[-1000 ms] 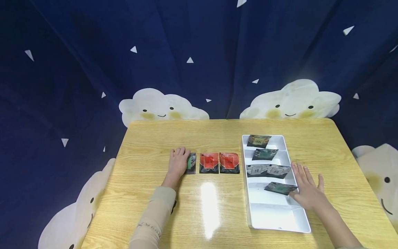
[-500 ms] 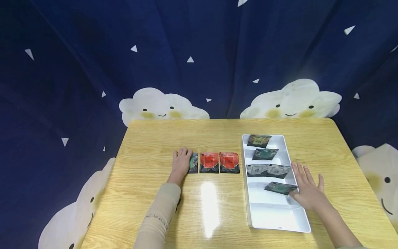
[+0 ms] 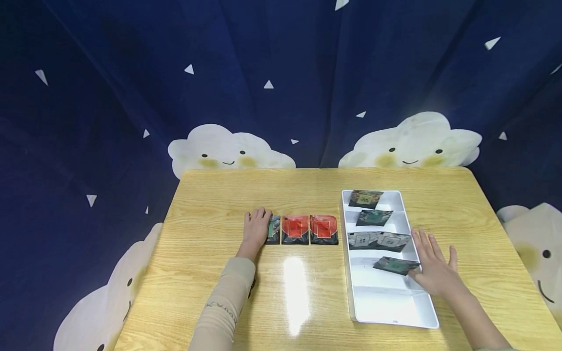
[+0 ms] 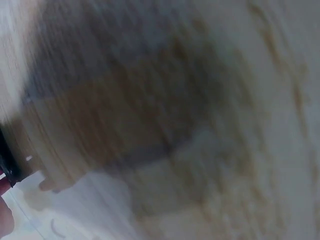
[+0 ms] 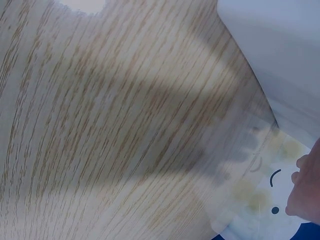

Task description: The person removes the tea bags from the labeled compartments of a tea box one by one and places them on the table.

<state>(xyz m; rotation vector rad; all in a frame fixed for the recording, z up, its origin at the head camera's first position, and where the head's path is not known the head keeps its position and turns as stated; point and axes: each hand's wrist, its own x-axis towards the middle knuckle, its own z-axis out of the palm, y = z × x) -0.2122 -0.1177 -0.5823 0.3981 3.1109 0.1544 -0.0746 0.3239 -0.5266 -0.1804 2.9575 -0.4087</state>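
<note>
My left hand (image 3: 256,228) lies over the left part of a green-and-black sachet (image 3: 274,230), its fingertips at the far edge. The sachet's right side shows; the rest is hidden. In the left wrist view, part of that hand (image 4: 5,217) shows beside a black edge of the sachet (image 4: 7,160). Two red-and-black sachets (image 3: 295,229) lie in line to its right. A white divided tray (image 3: 397,319) stands farther right, and my right hand (image 3: 434,267) rests against its right side with spread fingers. In the right wrist view, only part of this hand (image 5: 306,192) shows, near the tray wall (image 5: 280,55).
Several dark sachets stand leaning in the tray's compartments: a gold-labelled one (image 3: 366,199) at the back, a green one (image 3: 374,217), two grey ones (image 3: 378,241) and another green one (image 3: 396,265). All this is on a wooden table (image 3: 210,195) before a dark blue curtain (image 3: 263,44).
My left hand has slid slightly right with the green-and-black sachet, bringing it close beside the red ones; it has barely moved in the last half second. The right hand and tray stay put.
</note>
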